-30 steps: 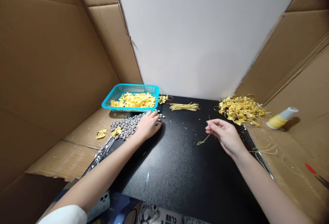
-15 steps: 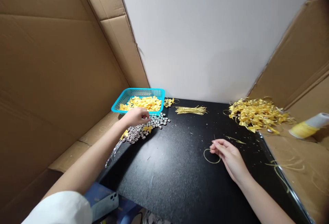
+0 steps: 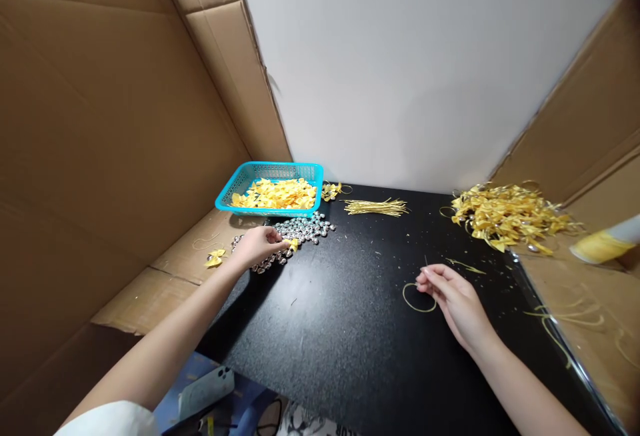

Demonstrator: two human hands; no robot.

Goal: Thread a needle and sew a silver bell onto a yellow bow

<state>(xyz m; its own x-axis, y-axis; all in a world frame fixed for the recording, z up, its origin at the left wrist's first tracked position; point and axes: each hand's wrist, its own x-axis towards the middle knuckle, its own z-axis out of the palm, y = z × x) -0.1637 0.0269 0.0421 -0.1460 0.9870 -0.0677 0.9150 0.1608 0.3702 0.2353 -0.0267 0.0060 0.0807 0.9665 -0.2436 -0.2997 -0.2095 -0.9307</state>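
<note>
- The left hand [image 3: 259, 245] has thumb and forefinger pinched on a small yellow bow [image 3: 293, 244], with the other fingers curled loosely beside them.
- That bow sits at the near right edge of a heap of silver bells [image 3: 295, 233], and the hand lies over the left part of the heap.
- The right hand [image 3: 455, 299] pinches the end of a thin gold cord loop [image 3: 418, 297]; its remaining fingers are lightly bent.
- The loop lies flat on the black table [image 3: 350, 329], just left of the right fingertips.
- Far beyond the bells stands a turquoise basket [image 3: 235, 187] filled with yellow bows, at the far left corner of the table.
- Just right of the basket lie a couple of loose bows [image 3: 331, 190], and further right a bundle of cut gold cords [image 3: 376, 207].
- At the far right a tangled pile of finished bows [image 3: 505, 215] spreads over the table's edge.
- Right of that pile a spool of yellow thread [image 3: 603, 244] lies on its side on cardboard.
- One stray bow [image 3: 215, 258] rests on the cardboard flap left of the bells.
- Cardboard walls [image 3: 100, 129] enclose the workspace on both sides, with a white wall behind.
- A phone [image 3: 207, 391] shows at the near edge, beneath the left forearm.
</note>
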